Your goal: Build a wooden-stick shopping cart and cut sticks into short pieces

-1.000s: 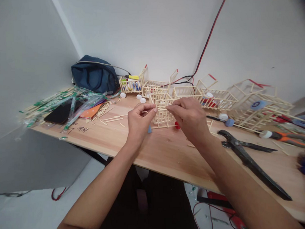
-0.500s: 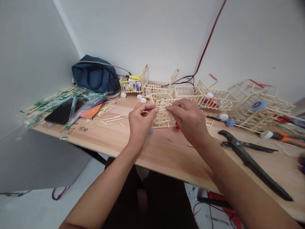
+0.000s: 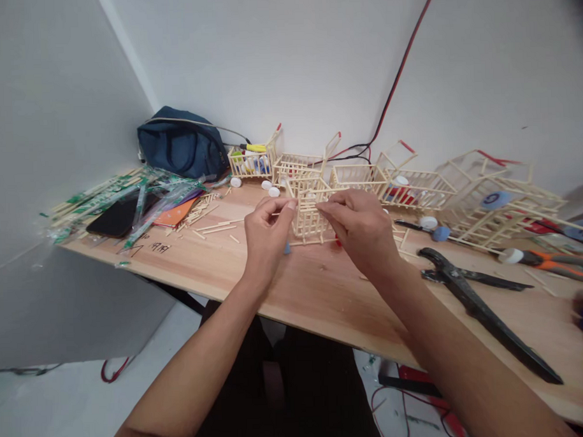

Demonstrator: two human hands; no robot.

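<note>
A small cart of thin wooden sticks (image 3: pixel 313 225) stands on the table between my hands. My left hand (image 3: pixel 268 238) is at its left side, thumb and forefinger pinched together by the upper edge; anything between those fingertips is too small to make out. From the right, my right hand (image 3: pixel 361 224) pinches what looks like the end of a thin wooden stick (image 3: pixel 310 207) lying level across the cart, its fingers hiding that end. A blue cap (image 3: pixel 287 248) and a red cap (image 3: pixel 339 240) show low at the cart's two sides.
More stick carts (image 3: pixel 417 187) line the wall. Black pincers (image 3: pixel 480 301) and orange-handled pliers (image 3: pixel 561 263) lie at right. Loose sticks (image 3: pixel 200 212), a phone (image 3: pixel 114 215), wrapped chopsticks (image 3: pixel 99 190) and a blue bag (image 3: pixel 181 142) occupy the left.
My left fingertips have drawn slightly left, away from the middle of the cart. My right hand has stayed almost in place, and the cart has not visibly moved.
</note>
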